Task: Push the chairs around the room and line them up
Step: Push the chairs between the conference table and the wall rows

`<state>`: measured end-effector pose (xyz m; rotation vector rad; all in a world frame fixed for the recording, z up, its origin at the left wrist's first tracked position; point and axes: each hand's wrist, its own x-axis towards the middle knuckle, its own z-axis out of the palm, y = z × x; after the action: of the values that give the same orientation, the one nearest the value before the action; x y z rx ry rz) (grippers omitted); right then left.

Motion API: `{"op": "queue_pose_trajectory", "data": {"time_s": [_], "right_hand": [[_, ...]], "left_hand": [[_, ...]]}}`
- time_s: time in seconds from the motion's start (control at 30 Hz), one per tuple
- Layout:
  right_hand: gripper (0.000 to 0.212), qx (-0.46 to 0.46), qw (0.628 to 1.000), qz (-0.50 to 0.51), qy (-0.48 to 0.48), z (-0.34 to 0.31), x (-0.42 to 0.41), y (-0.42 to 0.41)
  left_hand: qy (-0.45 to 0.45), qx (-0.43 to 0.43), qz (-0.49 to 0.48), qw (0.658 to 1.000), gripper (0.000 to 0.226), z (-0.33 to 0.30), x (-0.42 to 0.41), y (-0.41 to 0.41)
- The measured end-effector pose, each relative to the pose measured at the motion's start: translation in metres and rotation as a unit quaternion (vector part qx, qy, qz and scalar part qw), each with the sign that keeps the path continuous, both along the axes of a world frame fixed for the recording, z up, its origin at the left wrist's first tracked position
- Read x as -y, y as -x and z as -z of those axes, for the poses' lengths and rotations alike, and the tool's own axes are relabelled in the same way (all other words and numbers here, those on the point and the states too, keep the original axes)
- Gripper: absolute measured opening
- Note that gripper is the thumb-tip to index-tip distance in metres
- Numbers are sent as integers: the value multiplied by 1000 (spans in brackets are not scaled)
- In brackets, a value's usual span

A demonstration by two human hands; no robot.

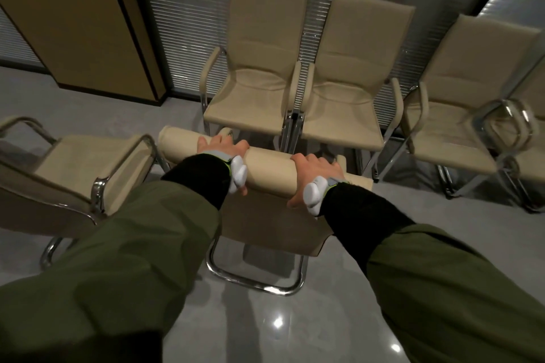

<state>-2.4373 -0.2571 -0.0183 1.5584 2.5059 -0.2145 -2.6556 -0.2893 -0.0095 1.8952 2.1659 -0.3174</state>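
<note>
A beige chair [265,168] with a chrome sled frame stands right in front of me, its back toward me. My left hand [225,153] grips the top edge of its backrest on the left, fingers over the far side. On the right part of that same edge my right hand [312,169] grips it too. Three matching beige chairs [259,68] [351,74] [460,91] stand side by side against the blinds, facing me. Another beige chair [85,162] stands at my left, turned sideways.
A tan cabinet [73,15] stands at the back left by the glass wall with blinds [188,9]. One more chair with chrome arms [519,132] shows at the right edge. Glossy grey floor [265,327] lies open below and behind the held chair.
</note>
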Motion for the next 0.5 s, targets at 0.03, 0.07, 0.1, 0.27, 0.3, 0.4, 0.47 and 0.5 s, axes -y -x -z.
{"op": "queue_pose_trajectory", "data": {"time_s": [0.03, 0.07, 0.1, 0.27, 0.3, 0.4, 0.47, 0.5], "right_hand": [[104, 1, 1000, 1, 2, 1, 0, 0], [105, 1, 1000, 1, 1, 2, -1, 0], [105, 0, 1000, 0, -3, 2, 1, -1], [105, -11, 1000, -4, 12, 2, 11, -6], [105, -12, 1000, -5, 12, 2, 13, -7], [106, -14, 1000, -3, 9, 5, 18, -11], [108, -11, 1000, -9, 15, 4, 20, -15], [109, -8, 1000, -13, 17, 4, 21, -17]], "left_hand": [[-3, -1, 1, 1000, 98, 0, 0, 1], [-6, -1, 0, 1000, 98, 1, 1, 1], [-8, -1, -2, 1000, 97, 1, 3, -1], [1, -3, -22, 1000, 98, -2, 18, -10], [2, -6, -23, 1000, 99, -2, 20, -11], [1, -14, -29, 999, 97, -3, 28, -18], [3, -16, -37, 999, 96, -4, 36, -25], [6, -15, -41, 999, 95, -4, 40, -27]]}}
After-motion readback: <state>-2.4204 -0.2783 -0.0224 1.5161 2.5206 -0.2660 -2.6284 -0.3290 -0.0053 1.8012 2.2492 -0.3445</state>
